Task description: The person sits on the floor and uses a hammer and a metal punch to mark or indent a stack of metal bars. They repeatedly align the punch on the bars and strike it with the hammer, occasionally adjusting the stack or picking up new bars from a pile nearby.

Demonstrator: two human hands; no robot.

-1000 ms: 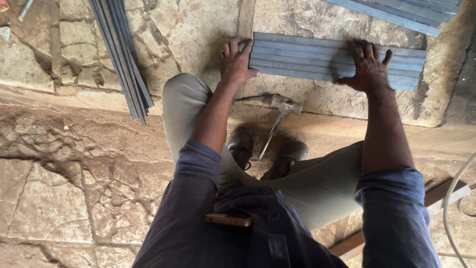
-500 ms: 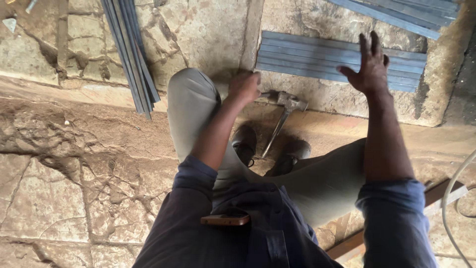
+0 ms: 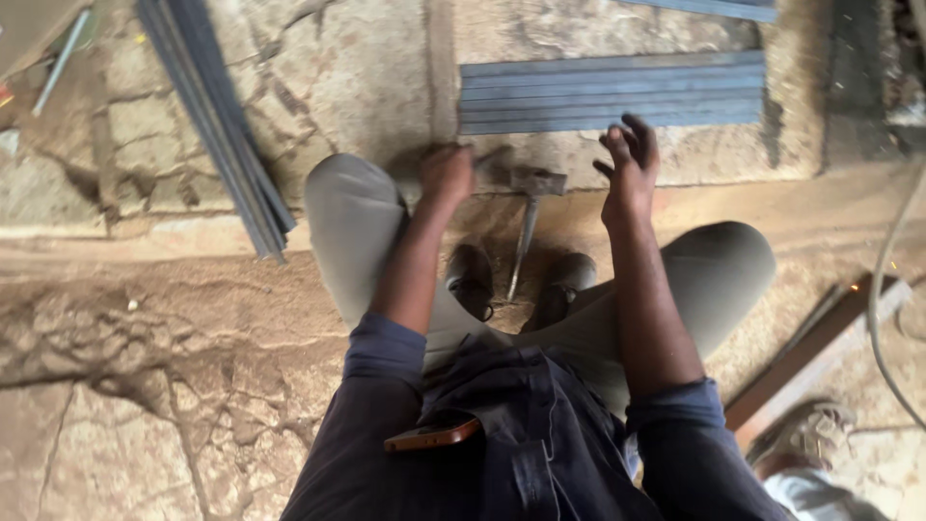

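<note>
1. The person squats on a cracked stone floor (image 3: 145, 386), knees spread, dark shoes (image 3: 473, 280) close together between them.
2. The left hand (image 3: 446, 174) is lowered in front of the left knee, curled into a loose fist; whether it actually grips anything cannot be told, since the fingers are turned away from the camera.
3. Just beside that hand, to its right, lies a hammer (image 3: 526, 207). Its metal head sits on the floor near the short strips, and its thin handle runs back toward the shoes.
4. The left hand is close to the hammer head, but contact cannot be made out.
5. The right hand (image 3: 629, 164) is raised in the air, open, fingers spread and slightly bent, holding nothing. It hovers in front of the near edge of the stacked strips.
6. A flat bundle of short grey-blue metal strips (image 3: 617, 92) lies on the floor ahead of the hands, laid side by side with the long edges running left to right.
7. A second bundle of long grey metal strips (image 3: 217, 125) lies at an angle to the left, well apart from both hands.
8. A reddish bar (image 3: 820, 347) lies on the floor at the right, near another person's shoe (image 3: 805, 434).
9. A pale cable (image 3: 883, 289) curves along the right edge.
10. A brown phone-like object (image 3: 432, 434) pokes out of the person's dark clothing.
</note>
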